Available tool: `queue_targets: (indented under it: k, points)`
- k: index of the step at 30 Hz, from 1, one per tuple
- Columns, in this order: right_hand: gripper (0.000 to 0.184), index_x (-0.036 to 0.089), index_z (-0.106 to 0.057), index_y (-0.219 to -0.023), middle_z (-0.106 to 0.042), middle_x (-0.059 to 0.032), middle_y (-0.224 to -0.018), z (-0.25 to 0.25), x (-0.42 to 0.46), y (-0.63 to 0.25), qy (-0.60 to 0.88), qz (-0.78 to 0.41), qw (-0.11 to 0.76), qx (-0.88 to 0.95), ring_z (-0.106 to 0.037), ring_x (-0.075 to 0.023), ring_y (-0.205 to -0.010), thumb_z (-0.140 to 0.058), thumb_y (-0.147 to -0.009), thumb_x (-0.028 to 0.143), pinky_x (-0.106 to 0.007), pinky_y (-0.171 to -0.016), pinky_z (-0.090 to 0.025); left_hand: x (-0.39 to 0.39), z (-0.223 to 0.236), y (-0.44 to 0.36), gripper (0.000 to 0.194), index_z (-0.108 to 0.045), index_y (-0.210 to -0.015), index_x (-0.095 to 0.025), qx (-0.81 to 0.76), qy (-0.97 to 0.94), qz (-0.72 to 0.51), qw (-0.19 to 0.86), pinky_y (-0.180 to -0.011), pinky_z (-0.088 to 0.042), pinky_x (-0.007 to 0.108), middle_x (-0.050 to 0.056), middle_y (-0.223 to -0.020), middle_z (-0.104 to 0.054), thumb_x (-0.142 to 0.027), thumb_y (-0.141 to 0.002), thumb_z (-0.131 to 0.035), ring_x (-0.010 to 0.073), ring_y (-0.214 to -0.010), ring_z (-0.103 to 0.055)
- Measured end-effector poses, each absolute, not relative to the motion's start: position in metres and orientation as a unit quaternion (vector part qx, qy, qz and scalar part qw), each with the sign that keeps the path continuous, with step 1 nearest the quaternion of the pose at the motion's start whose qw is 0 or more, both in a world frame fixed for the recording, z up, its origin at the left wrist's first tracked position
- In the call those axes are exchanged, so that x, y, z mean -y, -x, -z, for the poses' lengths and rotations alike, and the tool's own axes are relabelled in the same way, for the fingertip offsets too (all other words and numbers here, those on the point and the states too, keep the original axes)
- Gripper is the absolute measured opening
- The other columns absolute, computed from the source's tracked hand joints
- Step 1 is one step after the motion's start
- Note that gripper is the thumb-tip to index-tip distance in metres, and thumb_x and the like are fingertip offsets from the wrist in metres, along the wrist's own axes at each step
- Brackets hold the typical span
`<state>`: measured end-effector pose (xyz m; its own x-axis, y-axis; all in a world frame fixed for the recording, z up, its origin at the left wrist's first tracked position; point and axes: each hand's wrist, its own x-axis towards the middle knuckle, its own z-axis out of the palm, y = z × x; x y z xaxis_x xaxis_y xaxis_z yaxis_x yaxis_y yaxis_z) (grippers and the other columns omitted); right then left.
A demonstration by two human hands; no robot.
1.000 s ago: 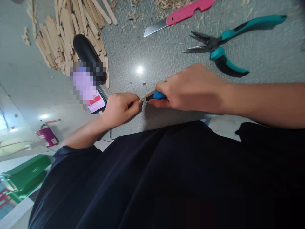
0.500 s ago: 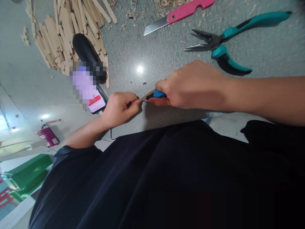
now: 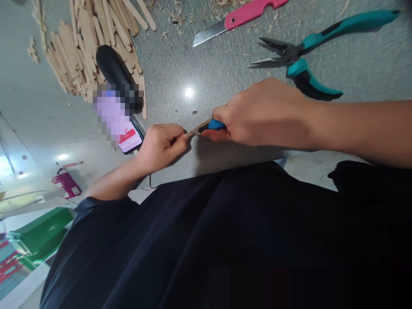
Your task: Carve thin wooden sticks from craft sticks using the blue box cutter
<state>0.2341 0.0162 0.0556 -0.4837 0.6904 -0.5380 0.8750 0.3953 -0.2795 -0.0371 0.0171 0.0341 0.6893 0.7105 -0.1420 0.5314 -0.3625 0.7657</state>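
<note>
My right hand (image 3: pixel 260 113) is closed around a blue-handled knife (image 3: pixel 215 125), whose blade tip points left toward my other hand. My left hand (image 3: pixel 161 146) is curled in a pinch on a small wooden stick piece (image 3: pixel 192 131) that rests on the grey table mat (image 3: pixel 206 81). The blade meets the stick just right of my left fingertips. Most of the stick and of the knife is hidden inside my hands.
A pile of wooden craft sticks (image 3: pixel 83 38) lies at the back left, with a black cylinder (image 3: pixel 111 66) and a phone (image 3: pixel 130 139) beside it. A pink utility knife (image 3: pixel 238 17) and teal pliers (image 3: pixel 305 51) lie at the back right. Wood shavings are scattered about. A green box (image 3: pixel 41 231) sits below left.
Both hands hold nearly the same place; my right hand and the knife have edged slightly up and to the right. The view shifted a little.
</note>
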Motion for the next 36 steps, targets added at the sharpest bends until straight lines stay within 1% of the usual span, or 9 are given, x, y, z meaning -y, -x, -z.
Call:
queue_targets:
  k: [5,10,15,17,19,22,25,30,36]
  points:
    - [0.066,0.024,-0.079,-0.107,-0.078,-0.0144,-0.087,-0.056,-0.017,-0.232,-0.46,0.226,0.214,-0.832,-0.077,-0.0367,-0.088,-0.042,-0.12,0.077,-0.043,-0.07,-0.035,-0.019,-0.036,0.037,0.038,-0.045,-0.067,-0.022,-0.397,-0.81,-0.098,0.421,-0.058,-0.03,0.03,-0.004,-0.06,-0.043,-0.023,-0.102,-0.059,0.0106,-0.058,-0.04]
    - [0.073,0.022,-0.075,-0.097,-0.071,-0.0115,-0.078,-0.051,-0.022,-0.238,-0.464,0.235,0.18,-0.835,-0.07,-0.0326,-0.077,-0.037,-0.119,0.08,-0.04,-0.067,-0.031,-0.024,-0.037,0.037,0.039,-0.046,-0.066,-0.022,-0.414,-0.785,-0.098,0.45,-0.057,-0.03,0.028,-0.004,-0.06,-0.042,-0.03,-0.103,-0.057,0.01,-0.058,-0.04]
    - [0.053,0.023,-0.07,-0.101,-0.06,-0.0029,-0.074,-0.042,-0.023,-0.248,-0.514,0.311,-0.055,-0.798,-0.054,-0.0229,-0.07,-0.065,-0.112,0.075,-0.039,-0.071,-0.031,-0.023,-0.037,0.037,0.039,-0.043,-0.066,-0.024,-0.414,-0.758,-0.135,0.486,-0.055,-0.03,0.028,-0.004,-0.06,-0.04,-0.036,-0.101,-0.057,0.011,-0.058,-0.036]
    - [0.038,0.023,-0.073,-0.107,-0.058,0.0011,-0.073,-0.04,-0.02,-0.248,-0.498,0.361,-0.137,-0.776,-0.05,-0.0196,-0.069,-0.079,-0.106,0.06,-0.038,-0.072,-0.034,-0.021,-0.037,0.036,0.043,-0.042,-0.067,-0.025,-0.403,-0.748,-0.147,0.506,-0.055,-0.031,0.029,-0.004,-0.06,-0.039,-0.041,-0.102,-0.06,0.0117,-0.058,-0.035]
    - [0.02,0.023,-0.073,-0.095,-0.053,0.0043,-0.068,-0.039,-0.018,-0.246,-0.462,0.418,-0.175,-0.762,-0.046,-0.0167,-0.067,-0.082,-0.102,0.04,-0.037,-0.071,-0.034,-0.02,-0.037,0.036,0.05,-0.041,-0.067,-0.025,-0.395,-0.741,-0.163,0.518,-0.055,-0.031,0.03,-0.004,-0.06,-0.037,-0.048,-0.105,-0.063,0.012,-0.057,-0.033]
    - [0.032,0.023,-0.064,-0.072,-0.047,0.0046,-0.063,-0.04,-0.017,-0.241,-0.407,0.497,-0.194,-0.742,-0.044,-0.0143,-0.066,-0.076,-0.1,0.028,-0.036,-0.068,-0.032,-0.015,-0.035,0.036,0.063,-0.044,-0.068,-0.024,-0.384,-0.73,-0.212,0.524,-0.057,-0.033,0.032,-0.004,-0.061,-0.04,-0.066,-0.111,-0.064,0.0121,-0.058,-0.035]
    - [0.036,0.023,-0.062,-0.07,-0.047,0.0047,-0.064,-0.042,-0.015,-0.235,-0.39,0.546,-0.208,-0.712,-0.042,-0.0138,-0.065,-0.077,-0.101,0.032,-0.035,-0.066,-0.032,-0.009,-0.03,0.034,0.066,-0.056,-0.074,-0.023,-0.376,-0.694,-0.297,0.538,-0.06,-0.039,0.03,-0.003,-0.065,-0.053,-0.078,-0.11,-0.067,0.0115,-0.06,-0.045]
    - [0.045,0.024,-0.063,-0.072,-0.054,0.0039,-0.067,-0.042,-0.005,-0.213,-0.397,0.553,-0.285,-0.675,-0.047,-0.0143,-0.064,-0.084,-0.102,0.05,-0.033,-0.063,-0.039,0.005,-0.019,0.026,0.058,-0.08,-0.096,-0.021,-0.386,-0.64,-0.359,0.559,-0.075,-0.06,0.029,0.005,-0.093,-0.082,-0.079,-0.098,-0.085,0.014,-0.078,-0.072]
    - [0.049,0.025,-0.064,-0.083,-0.063,0.004,-0.06,-0.04,0.003,-0.188,-0.413,0.659,-0.242,-0.581,-0.063,-0.0158,-0.051,-0.088,-0.1,0.065,-0.031,-0.053,-0.053,0.007,-0.012,0.025,0.043,-0.076,-0.091,-0.02,-0.468,-0.566,-0.378,0.564,-0.063,-0.059,0.024,0.003,-0.08,-0.08,-0.059,-0.107,-0.084,0.0119,-0.068,-0.071]
